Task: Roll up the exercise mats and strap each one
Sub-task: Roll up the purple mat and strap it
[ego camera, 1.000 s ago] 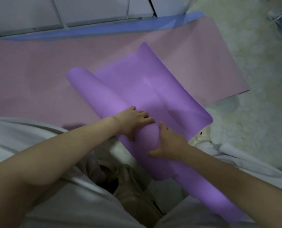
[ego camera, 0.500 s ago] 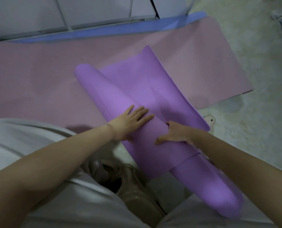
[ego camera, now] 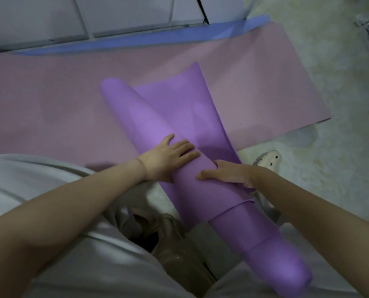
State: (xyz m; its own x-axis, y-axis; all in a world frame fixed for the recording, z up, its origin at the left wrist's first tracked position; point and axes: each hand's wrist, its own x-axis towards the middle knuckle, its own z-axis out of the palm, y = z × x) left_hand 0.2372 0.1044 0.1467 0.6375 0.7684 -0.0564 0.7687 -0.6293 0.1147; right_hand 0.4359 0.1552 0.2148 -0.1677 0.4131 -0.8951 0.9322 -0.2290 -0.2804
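Observation:
A purple mat (ego camera: 149,125), mostly rolled into a long tube, lies diagonally from upper left to lower right. Its loose flap (ego camera: 192,104) stands up on the far side. My left hand (ego camera: 168,158) lies flat on top of the roll with its fingers spread. My right hand (ego camera: 231,173) grips the roll's right side where the flap meets it. A pink mat (ego camera: 50,108) lies flat under the roll, and a blue mat (ego camera: 136,39) shows beyond it. No strap is in view.
Pale shaggy carpet (ego camera: 340,147) covers the floor at right. A white perforated shoe (ego camera: 269,160) sits just behind my right wrist. A brown shoe (ego camera: 175,244) is between my knees. White panelled doors (ego camera: 125,16) run along the top.
The roll has turned away from me and taken in more of the flap. My left hand flattened on top; my right hand slid to the roll's far side.

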